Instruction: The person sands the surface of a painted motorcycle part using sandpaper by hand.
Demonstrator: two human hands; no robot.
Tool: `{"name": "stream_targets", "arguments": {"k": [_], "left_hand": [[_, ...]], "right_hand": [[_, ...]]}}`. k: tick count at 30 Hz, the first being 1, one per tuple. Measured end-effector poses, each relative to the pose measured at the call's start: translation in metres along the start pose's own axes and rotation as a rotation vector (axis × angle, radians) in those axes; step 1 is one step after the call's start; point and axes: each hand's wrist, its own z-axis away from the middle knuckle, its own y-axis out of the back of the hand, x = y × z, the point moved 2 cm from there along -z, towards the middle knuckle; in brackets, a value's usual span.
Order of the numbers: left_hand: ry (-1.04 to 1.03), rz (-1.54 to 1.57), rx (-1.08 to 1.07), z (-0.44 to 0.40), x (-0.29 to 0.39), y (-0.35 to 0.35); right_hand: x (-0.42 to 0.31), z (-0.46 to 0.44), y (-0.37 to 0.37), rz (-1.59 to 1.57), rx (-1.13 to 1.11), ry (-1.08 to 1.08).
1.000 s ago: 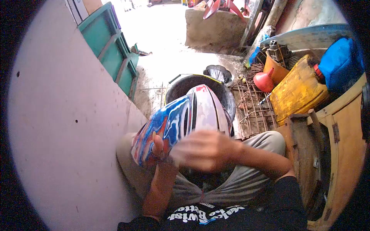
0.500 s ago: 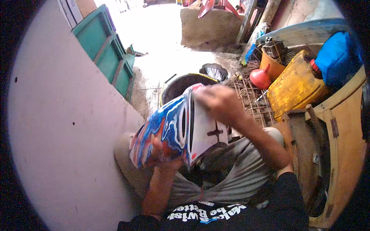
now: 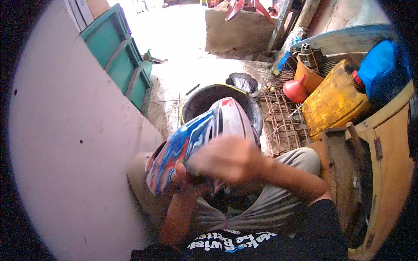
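You are holding the painted shell (image 3: 191,132) in your left hand (image 3: 182,180), the thumb lying near its lower edge, the other fingers mostly hiding from view. The shell is extending away beyond both hands' fingers, towards the black bucket (image 3: 256,115). Your right hand (image 3: 228,161) is showing blurred over the shell's near part; I cannot tell whether its fingers are holding anything. Ahead and right of them, a red funnel (image 3: 295,90) is sitting.
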Motion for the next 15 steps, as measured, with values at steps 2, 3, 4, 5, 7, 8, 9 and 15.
{"name": "stream_targets", "arguments": {"k": [2, 3, 4, 5, 7, 8, 9, 15], "left_hand": [[-0.121, 0.027, 0.063, -0.005, 0.003, -0.022], [-0.125, 0.005, 0.046, -0.003, 0.003, -0.017], [-0.131, -0.015, 0.022, -0.004, 0.002, -0.009], [-0.141, -0.036, -0.005, -0.007, 0.0, -0.001], [-0.144, -0.08, -0.039, -0.006, -0.005, 0.016], [-0.138, -0.109, -0.053, -0.005, -0.005, 0.022], [-0.134, -0.135, -0.063, -0.001, -0.004, 0.024], [-0.123, -0.161, 0.092, -0.011, 0.0, -0.021]], "right_hand": [[0.051, 0.0, 0.013, 0.077, -0.029, -0.233], [0.047, -0.002, 0.013, 0.096, -0.042, -0.23], [0.039, -0.003, 0.013, 0.12, -0.055, -0.223], [0.031, -0.004, 0.013, 0.147, -0.068, -0.212], [-0.013, -0.01, 0.006, -0.181, 0.081, 0.062], [-0.011, -0.013, 0.011, -0.21, 0.052, 0.04], [-0.005, -0.013, 0.015, -0.244, 0.02, 0.017], [0.015, -0.002, 0.008, 0.063, -0.029, -0.154]]}}
